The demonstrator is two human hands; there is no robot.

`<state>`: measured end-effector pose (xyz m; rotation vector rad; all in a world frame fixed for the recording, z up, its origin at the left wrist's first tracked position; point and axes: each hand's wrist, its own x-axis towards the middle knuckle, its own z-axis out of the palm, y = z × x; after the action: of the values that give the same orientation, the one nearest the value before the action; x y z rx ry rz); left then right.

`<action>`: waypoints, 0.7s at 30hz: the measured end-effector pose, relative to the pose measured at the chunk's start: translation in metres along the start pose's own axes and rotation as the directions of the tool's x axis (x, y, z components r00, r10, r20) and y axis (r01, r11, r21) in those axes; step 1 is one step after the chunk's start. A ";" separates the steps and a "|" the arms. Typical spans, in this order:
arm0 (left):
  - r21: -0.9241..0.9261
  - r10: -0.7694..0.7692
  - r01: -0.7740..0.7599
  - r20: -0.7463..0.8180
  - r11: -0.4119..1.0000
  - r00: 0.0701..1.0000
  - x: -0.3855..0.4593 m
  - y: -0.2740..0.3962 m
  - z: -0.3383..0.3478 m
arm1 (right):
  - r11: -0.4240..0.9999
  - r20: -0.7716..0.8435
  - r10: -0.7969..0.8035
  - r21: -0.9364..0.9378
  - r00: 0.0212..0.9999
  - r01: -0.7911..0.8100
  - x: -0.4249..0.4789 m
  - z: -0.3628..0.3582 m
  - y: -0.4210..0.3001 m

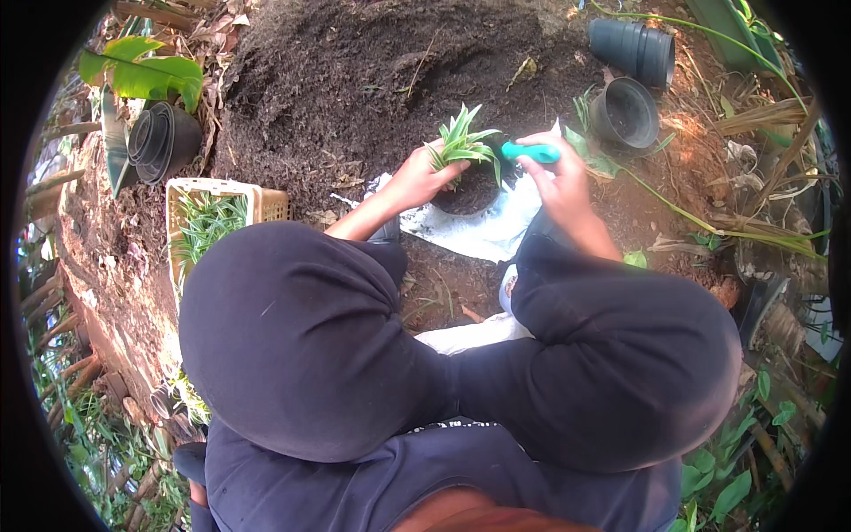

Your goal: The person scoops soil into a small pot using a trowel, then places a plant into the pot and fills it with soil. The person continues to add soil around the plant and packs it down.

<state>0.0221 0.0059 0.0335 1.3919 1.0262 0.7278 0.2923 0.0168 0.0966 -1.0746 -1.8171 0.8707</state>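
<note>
My left hand (425, 176) holds a small spider plant (463, 143) with white-edged green leaves, just over a round pot of dark soil (469, 196). In my right hand (562, 173) is a tool with a teal handle (532, 152); the handle points left, toward the plant, and the tool's working end is hard to make out. The soil-filled pot stands on a white plastic sheet (488, 233) between my feet. My left hand hides part of the pot's rim and the plant's base.
A large heap of dark soil (332, 86) lies ahead. At left are a tan plastic crate (269, 203) of spider plants (209, 223) and nested black pots (176, 143). At right lie stacked black pots (631, 53) and another black pot (625, 113). A long green stem (671, 206) crosses the ground.
</note>
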 end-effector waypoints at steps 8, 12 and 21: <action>0.156 0.135 -0.137 0.024 0.978 0.991 0.005 0.011 0.005 | 0.997 0.029 0.014 -0.077 0.999 -0.011 0.003 -0.006 -0.027; 0.175 0.094 -0.100 0.044 0.979 0.995 0.006 0.011 0.004 | 0.986 0.126 -0.026 -0.161 0.992 0.046 0.003 0.001 -0.018; 0.224 0.163 -0.165 0.026 0.961 0.986 0.010 -0.001 0.002 | 0.973 0.173 -0.025 -0.220 0.985 0.063 -0.002 -0.006 -0.029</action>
<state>0.0278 0.0140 0.0311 1.6901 1.0199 0.7435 0.2882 0.0043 0.1236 -1.1229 -2.1144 0.7621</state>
